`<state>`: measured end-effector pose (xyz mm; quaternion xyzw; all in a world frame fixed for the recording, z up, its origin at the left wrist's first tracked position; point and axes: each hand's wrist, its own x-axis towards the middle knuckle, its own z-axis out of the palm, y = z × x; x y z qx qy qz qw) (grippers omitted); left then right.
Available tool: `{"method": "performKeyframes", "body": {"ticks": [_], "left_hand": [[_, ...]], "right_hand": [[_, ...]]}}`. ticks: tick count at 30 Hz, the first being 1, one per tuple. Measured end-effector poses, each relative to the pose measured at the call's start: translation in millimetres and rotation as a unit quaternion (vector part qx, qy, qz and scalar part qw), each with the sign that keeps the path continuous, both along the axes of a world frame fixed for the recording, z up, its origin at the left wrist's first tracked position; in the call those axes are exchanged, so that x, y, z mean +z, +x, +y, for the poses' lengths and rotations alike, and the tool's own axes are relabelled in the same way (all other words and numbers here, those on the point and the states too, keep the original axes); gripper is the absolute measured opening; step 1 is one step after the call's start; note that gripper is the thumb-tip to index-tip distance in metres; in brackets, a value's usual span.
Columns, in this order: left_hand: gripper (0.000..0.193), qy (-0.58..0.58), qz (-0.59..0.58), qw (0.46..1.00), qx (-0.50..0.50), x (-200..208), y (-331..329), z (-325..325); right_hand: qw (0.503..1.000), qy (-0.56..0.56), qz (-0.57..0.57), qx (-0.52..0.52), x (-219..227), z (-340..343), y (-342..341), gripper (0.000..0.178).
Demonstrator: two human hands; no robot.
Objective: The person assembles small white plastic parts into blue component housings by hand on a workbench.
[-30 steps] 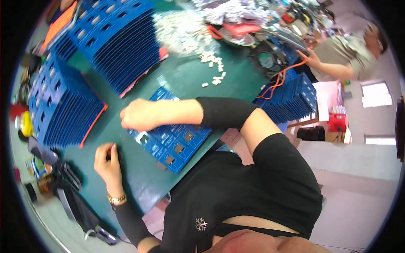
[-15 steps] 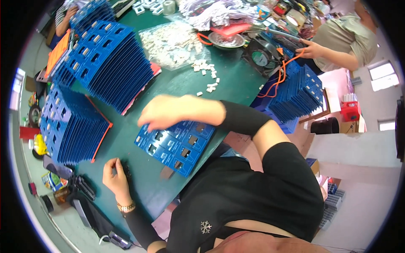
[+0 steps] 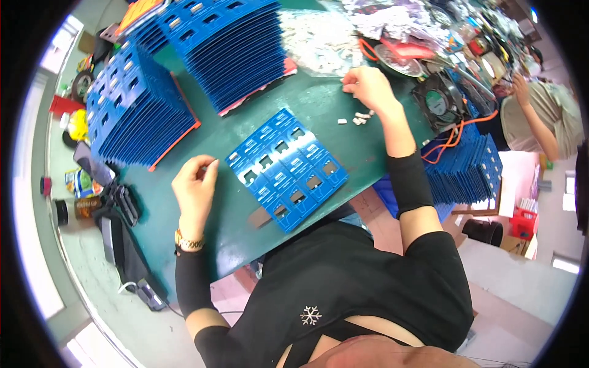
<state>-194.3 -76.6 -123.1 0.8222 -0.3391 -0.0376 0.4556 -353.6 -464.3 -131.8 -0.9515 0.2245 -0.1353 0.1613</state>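
Right hand (image 3: 368, 89) pinches small white pieces (image 3: 358, 118); left hand (image 3: 195, 184) rests half-curled, empty, beside blue tray (image 3: 287, 168).

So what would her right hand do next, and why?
Probably pinch up one of the small white parts and carry it to the blue tray. The right hand is at the loose pile, and several tray pockets look empty. The left hand rests beside the tray.

The blue tray (image 3: 286, 168) looked like thin, moulded plastic with a faint sheen; the green tabletop (image 3: 343, 116) was smooth and matt. At two o'clock, the small white pieces (image 3: 359, 117) seemed hard plastic.
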Motion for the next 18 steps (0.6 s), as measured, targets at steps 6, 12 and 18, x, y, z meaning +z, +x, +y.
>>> {"method": "performKeyframes", "body": {"ticks": [6, 12, 18], "left_hand": [[0.008, 0.036, 0.086, 0.996, -0.011, -9.2, -8.7, -7.4], [0.012, 0.062, 0.146, 0.987, -0.018, -11.5, -7.8, -9.2], [0.013, 0.081, 0.131, 0.988, -0.015, -10.6, -5.3, -12.8]], "right_hand": [[0.983, 0.185, -0.001, 0.006, -8.3, -17.8, -8.5, 0.018], [0.983, 0.182, -0.014, 0.009, -1.4, -12.0, -8.1, 0.020], [0.999, 0.029, 0.007, 0.019, -6.3, -4.5, -3.1, 0.013]]}}
